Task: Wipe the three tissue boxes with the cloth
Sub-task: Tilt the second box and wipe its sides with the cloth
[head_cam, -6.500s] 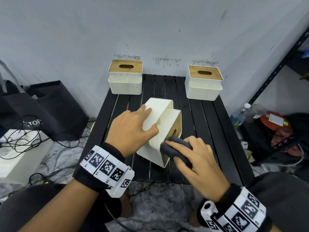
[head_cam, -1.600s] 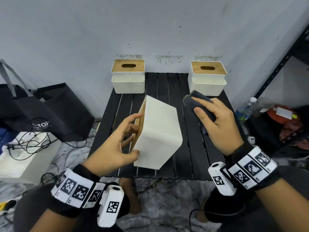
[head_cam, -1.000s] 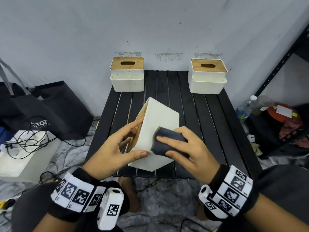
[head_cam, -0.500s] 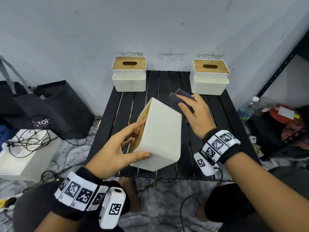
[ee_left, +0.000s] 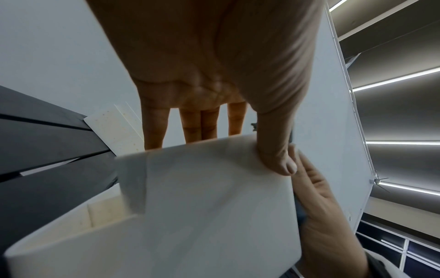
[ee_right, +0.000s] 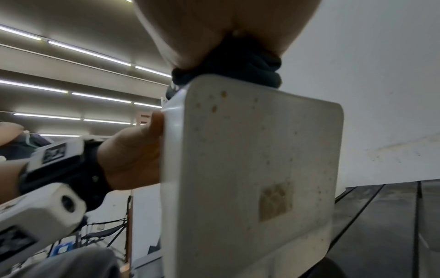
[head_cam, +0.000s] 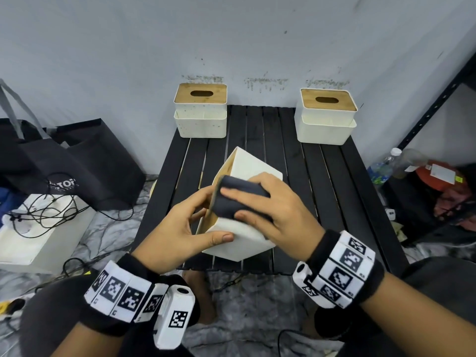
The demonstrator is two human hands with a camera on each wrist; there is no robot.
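Observation:
A cream tissue box [head_cam: 253,167] is tipped on its side over the black slatted table [head_cam: 332,176], its wooden lid facing left. My left hand [head_cam: 185,228] grips its near left end, thumb on the upturned side [ee_left: 281,159] and fingers over the lid side. My right hand [head_cam: 278,210] holds a folded dark cloth [head_cam: 238,199] and presses it on the box's upturned side near the lid edge; the right wrist view shows the cloth [ee_right: 228,67] squeezed between palm and box [ee_right: 262,169]. Two more cream boxes with wooden lids stand upright at the back left [head_cam: 201,112] and back right [head_cam: 327,117].
A wall rises right behind the table. Black bags [head_cam: 64,161] and a white box with tangled cables [head_cam: 33,222] sit on the floor at left. A dark metal shelf post [head_cam: 435,101], bottles [head_cam: 383,168] and clutter are at right.
My right hand has swept the cloth back from the box's far end toward me, onto its upturned side. The left hand keeps its grip on the tilted box.

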